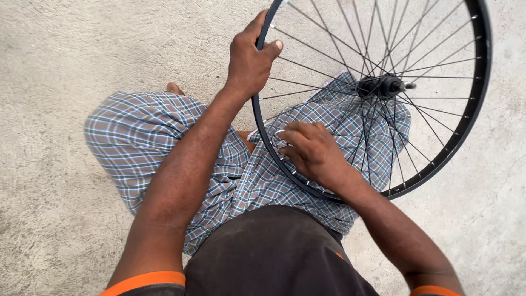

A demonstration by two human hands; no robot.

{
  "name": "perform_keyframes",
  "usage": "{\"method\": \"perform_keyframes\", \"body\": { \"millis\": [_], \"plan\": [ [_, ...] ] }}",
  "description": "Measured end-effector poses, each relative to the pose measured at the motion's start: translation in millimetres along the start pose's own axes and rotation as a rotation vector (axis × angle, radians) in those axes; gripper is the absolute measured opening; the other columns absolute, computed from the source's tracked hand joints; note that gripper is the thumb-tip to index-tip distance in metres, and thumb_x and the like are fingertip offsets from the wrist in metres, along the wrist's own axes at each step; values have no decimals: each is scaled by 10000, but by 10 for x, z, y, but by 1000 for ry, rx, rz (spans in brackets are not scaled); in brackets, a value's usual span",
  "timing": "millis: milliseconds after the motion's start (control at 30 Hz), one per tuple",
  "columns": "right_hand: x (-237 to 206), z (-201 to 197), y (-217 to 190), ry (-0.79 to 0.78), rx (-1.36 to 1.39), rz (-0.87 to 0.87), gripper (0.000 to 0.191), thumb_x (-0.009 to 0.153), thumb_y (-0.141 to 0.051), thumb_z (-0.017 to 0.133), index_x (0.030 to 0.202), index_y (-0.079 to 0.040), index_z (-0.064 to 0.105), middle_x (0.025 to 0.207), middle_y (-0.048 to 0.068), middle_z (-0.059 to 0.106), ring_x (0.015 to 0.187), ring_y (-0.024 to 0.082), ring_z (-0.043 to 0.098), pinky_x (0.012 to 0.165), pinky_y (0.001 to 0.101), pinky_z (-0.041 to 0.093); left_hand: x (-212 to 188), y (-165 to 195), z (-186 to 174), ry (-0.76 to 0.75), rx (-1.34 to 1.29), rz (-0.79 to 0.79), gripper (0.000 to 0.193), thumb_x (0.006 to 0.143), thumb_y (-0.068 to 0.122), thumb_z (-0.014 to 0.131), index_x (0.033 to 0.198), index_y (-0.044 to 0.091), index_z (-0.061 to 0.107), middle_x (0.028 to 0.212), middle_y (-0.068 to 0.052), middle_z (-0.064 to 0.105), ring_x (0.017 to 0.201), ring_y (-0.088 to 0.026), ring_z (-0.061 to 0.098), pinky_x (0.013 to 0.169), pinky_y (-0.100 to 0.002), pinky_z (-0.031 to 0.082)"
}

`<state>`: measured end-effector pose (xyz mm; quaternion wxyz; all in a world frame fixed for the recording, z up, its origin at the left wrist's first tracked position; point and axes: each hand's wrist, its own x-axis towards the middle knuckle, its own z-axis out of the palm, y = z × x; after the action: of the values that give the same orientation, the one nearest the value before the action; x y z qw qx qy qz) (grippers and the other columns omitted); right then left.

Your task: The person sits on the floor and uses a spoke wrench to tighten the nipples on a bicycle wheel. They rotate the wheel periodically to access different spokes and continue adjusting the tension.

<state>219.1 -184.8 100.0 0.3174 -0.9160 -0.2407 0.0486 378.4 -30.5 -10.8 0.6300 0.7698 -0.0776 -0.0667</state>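
A black bicycle wheel rim (475, 104) with thin metal spokes and a dark hub (384, 86) rests over my lap, without a tyre. My left hand (250, 57) is shut around the rim at its upper left, thumb on the inner side. My right hand (312, 151) lies inside the lower left of the rim, its fingers pinching something small and silvery by the spoke ends; what it pinches is too small to tell. I sit with my legs apart in checked blue and brown cloth (137, 137).
Bare rough concrete ground (49, 60) spreads all around me. A toe (174, 87) shows past my left knee. My dark shirt with orange sleeve trim (274, 257) fills the bottom of the view.
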Motion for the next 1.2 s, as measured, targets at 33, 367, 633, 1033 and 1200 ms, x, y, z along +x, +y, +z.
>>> {"method": "perform_keyframes", "body": {
  "millis": [33,367,633,1033,1200],
  "plan": [
    [18,39,-29,-109,-101,138,309,910,-152,705,1205,-86,640,1073,114,684,958,268,664,830,423,481,-5,-2,16,-5,-12,50,645,967,139,742,1543,33,469,901,-35,668,665,-58,519,618,-259,498],
    [68,-184,-73,-134,113,72,278,856,-147,739,1075,-84,579,1054,138,642,909,296,656,783,446,501,-42,-13,64,-37,27,97,615,1051,182,705,1577,42,418,790,15,602,591,-35,503,495,-243,427],
    [171,73,-102,-364,-222,339,295,823,-120,768,1079,-82,627,911,66,664,864,258,652,743,480,470,-44,-9,90,-27,54,188,597,1078,183,713,1591,70,428,770,9,598,585,-39,496,494,-247,414],
    [96,178,-81,-293,-289,359,330,825,-116,799,1113,-114,637,938,38,677,856,225,660,742,432,449,-48,-24,92,-37,44,193,591,1084,198,678,1568,-2,405,840,-18,608,581,-34,493,486,-233,407],
    [-6,11,-23,-278,34,243,448,803,-130,802,1212,-53,635,913,87,662,835,216,633,739,447,422,-62,-44,77,-7,37,201,583,1092,193,677,1577,1,416,940,-50,715,600,-38,494,503,-230,432]
  ]
}}
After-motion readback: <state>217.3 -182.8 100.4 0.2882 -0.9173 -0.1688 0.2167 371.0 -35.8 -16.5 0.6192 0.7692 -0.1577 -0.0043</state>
